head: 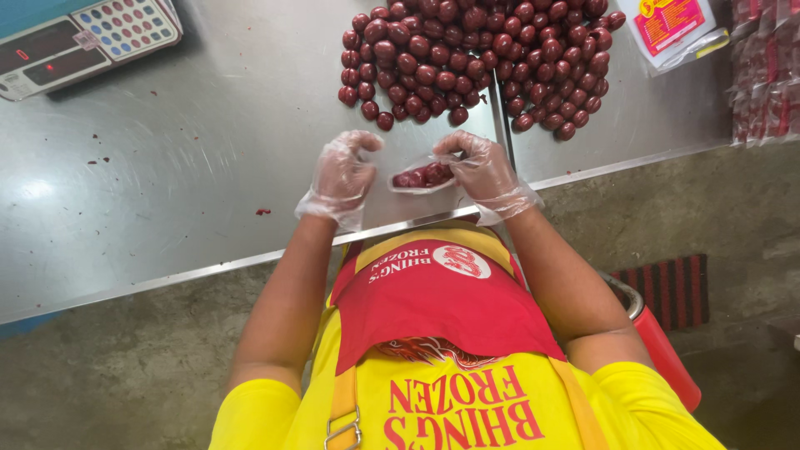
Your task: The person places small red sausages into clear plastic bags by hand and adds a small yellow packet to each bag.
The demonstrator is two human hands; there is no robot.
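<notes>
Both my hands wear thin clear plastic gloves. My left hand and my right hand together hold a small clear plastic bag by its two ends, just above the steel table. Inside the bag lie a few dark red round sausages. A large heap of the same red sausages lies on the table just beyond my hands.
A weighing scale with coloured keys stands at the far left corner. A flat packet with a red and yellow label lies at the far right, beside stacked red packs. The table edge runs under my wrists; a red seat stands below.
</notes>
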